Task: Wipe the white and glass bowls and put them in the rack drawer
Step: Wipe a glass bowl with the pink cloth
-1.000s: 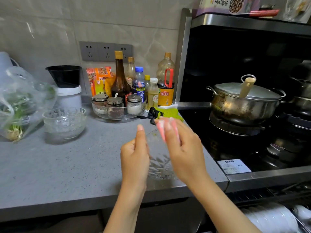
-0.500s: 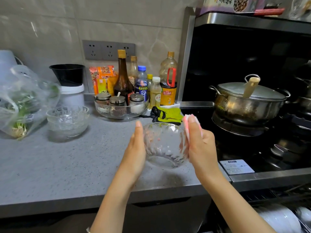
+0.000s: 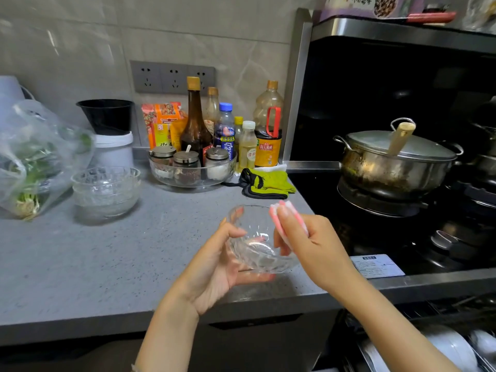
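At centre frame the glass bowl [image 3: 257,245] is held just above the front edge of the grey countertop [image 3: 94,264], tilted with its opening turned up and toward the right. It is cradled by the left hand [image 3: 214,267], whose palm is turned upward: the fingers are curled under the base and the thumb is laid against the left wall. A folded pink cloth [image 3: 288,216] is pinched over the bowl's right rim by the right hand [image 3: 314,242], the fingers being clamped on it with some reaching inside the glass.

Half a second earlier the left hand was set upright and flat against the bowl's side; it has since been rolled beneath the bowl, and the bowl has been lowered in the frame. The cloth has been kept on the right rim.

Stacked glass bowls [image 3: 106,190] are seen at middle left, and white bowls [image 3: 451,347] in the rack drawer [image 3: 375,353] at lower right.
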`<action>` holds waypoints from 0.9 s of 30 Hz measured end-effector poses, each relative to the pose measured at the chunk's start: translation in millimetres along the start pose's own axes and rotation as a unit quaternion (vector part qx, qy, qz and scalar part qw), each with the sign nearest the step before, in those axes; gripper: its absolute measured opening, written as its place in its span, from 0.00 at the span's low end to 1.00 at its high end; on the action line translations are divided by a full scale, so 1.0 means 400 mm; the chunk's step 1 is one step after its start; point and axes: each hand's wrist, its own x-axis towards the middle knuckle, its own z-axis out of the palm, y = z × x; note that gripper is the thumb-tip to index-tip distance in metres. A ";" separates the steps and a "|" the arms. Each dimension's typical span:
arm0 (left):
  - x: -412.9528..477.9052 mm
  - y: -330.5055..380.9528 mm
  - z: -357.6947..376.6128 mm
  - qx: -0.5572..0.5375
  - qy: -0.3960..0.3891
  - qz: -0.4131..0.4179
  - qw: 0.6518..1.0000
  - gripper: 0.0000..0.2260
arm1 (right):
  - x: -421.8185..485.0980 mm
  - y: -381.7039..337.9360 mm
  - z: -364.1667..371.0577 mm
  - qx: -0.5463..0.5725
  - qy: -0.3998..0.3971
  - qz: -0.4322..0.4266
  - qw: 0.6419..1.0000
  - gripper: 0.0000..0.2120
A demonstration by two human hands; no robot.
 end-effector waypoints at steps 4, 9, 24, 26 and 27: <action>0.013 -0.035 -0.003 0.008 0.010 0.042 0.999 0.30 | 0.007 -0.006 -0.002 -0.182 -0.101 0.040 0.977 0.24; 0.014 -0.062 -0.004 0.079 0.061 0.085 0.991 0.22 | -0.008 0.000 0.013 -0.219 -0.166 0.039 0.961 0.21; 0.009 -0.098 0.003 0.105 0.203 0.215 0.950 0.16 | -0.108 0.037 0.097 -0.415 -0.095 -0.233 0.874 0.28; 0.012 -0.105 0.010 0.086 0.196 0.222 0.951 0.13 | -0.118 0.008 0.120 -0.392 -0.065 -0.207 0.894 0.27; 0.012 -0.103 0.011 0.076 0.187 0.224 0.954 0.13 | -0.121 -0.002 0.127 -0.386 -0.053 -0.201 0.899 0.27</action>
